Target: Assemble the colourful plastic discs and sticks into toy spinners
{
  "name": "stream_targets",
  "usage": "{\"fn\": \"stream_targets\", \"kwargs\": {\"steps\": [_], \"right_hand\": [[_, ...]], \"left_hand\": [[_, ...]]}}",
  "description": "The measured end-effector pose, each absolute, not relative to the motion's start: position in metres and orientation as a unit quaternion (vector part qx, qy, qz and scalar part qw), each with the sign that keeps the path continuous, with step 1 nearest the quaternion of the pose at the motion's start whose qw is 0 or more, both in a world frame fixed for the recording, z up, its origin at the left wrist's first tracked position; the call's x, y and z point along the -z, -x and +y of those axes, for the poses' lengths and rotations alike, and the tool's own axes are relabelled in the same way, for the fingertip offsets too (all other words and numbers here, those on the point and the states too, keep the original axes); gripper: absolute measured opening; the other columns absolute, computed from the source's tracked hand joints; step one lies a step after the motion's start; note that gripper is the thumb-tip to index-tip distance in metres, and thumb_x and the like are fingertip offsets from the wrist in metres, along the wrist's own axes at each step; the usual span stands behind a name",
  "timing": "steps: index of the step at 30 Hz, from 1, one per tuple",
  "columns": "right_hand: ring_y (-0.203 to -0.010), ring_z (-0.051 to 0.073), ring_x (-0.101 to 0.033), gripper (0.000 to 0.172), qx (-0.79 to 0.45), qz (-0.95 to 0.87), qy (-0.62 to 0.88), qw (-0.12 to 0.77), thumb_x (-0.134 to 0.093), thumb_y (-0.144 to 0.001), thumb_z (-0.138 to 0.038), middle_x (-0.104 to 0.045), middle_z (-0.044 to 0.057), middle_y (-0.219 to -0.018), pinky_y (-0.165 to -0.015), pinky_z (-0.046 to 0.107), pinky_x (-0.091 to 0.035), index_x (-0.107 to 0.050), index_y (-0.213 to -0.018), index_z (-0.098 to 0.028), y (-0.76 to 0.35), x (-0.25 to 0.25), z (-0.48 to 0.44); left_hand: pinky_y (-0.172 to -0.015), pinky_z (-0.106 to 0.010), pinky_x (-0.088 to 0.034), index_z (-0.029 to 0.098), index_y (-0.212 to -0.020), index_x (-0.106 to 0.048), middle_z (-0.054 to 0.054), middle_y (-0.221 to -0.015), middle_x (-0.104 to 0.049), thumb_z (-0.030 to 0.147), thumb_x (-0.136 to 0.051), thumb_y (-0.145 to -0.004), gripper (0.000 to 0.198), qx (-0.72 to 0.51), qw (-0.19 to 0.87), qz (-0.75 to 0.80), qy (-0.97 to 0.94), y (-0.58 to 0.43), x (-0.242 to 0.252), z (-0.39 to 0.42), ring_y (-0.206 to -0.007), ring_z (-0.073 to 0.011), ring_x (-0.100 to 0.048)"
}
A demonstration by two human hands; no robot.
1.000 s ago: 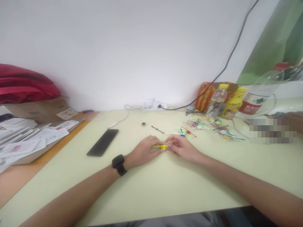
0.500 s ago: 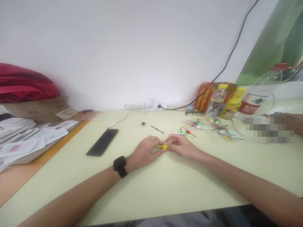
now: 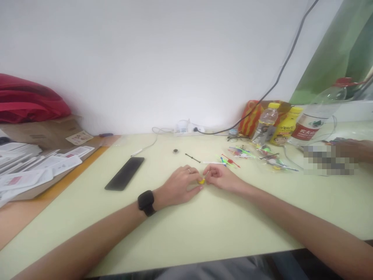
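Between my two hands, low over the table, is a small yellow plastic piece [image 3: 201, 181], mostly covered by fingers. My left hand [image 3: 181, 186], with a ring and a black watch on the wrist, holds it between thumb and fingers. Right beside it, my right hand [image 3: 220, 178] has its fingers curled in a pinch at the piece's edge; what sits between those fingertips is hidden. Just beyond my hands lie a black double-ended arrow [image 3: 192, 158], a white strip [image 3: 214, 163] and a red arrow [image 3: 230, 160] among green and blue ones.
A black phone [image 3: 124, 174] lies left, a small dark round part [image 3: 175, 151] farther back. Bagged coloured pieces [image 3: 274, 160] lie right, before several bottles [image 3: 310, 123]. Another person's hand [image 3: 354, 151] is at far right. Paper packets [image 3: 43, 167] are stacked at left.
The yellow piece has turned or shifted between my fingers, so its long thin part no longer shows. Both hands remain close together in nearly the same place.
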State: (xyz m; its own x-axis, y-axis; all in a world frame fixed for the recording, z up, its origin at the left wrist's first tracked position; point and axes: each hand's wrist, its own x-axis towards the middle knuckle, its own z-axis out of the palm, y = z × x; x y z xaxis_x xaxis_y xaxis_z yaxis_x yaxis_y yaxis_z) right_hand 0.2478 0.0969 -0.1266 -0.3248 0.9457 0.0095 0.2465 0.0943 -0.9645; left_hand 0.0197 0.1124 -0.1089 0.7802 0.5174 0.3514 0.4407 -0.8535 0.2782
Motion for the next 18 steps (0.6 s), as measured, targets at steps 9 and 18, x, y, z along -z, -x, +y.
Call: {"fn": "stream_targets", "kwargs": {"steps": [9, 18], "right_hand": [[-0.058, 0.011, -0.052, 0.023, -0.362, -0.701, 0.502, 0.353, -0.056, -0.094, -0.041, -0.067, 0.004, -0.101, -0.052, 0.027, -0.038, -0.063, -0.100, -0.020, -0.255, 0.119, 0.088], [-0.044, 0.010, -0.023, 0.043, -0.507, -0.552, 0.541, 0.382, -0.054, -0.093, -0.062, -0.031, -0.008, -0.051, -0.039, 0.023, -0.021, -0.064, -0.093, -0.021, -0.259, 0.093, 0.076]], "left_hand": [[-0.106, -0.046, -0.046, 0.030, -0.133, -0.058, -0.007, -0.129, -0.064, 0.036, -0.063, -0.096, 0.038, -0.247, 0.149, 0.264, -0.920, -0.012, 0.103, 0.108, -0.120, -0.0286, -0.057], [-0.113, -0.043, -0.041, 0.028, -0.136, -0.055, -0.006, -0.133, -0.062, 0.031, -0.038, -0.108, 0.033, -0.306, 0.166, 0.314, -0.883, -0.009, 0.104, 0.111, -0.126, -0.0248, -0.053]]}}
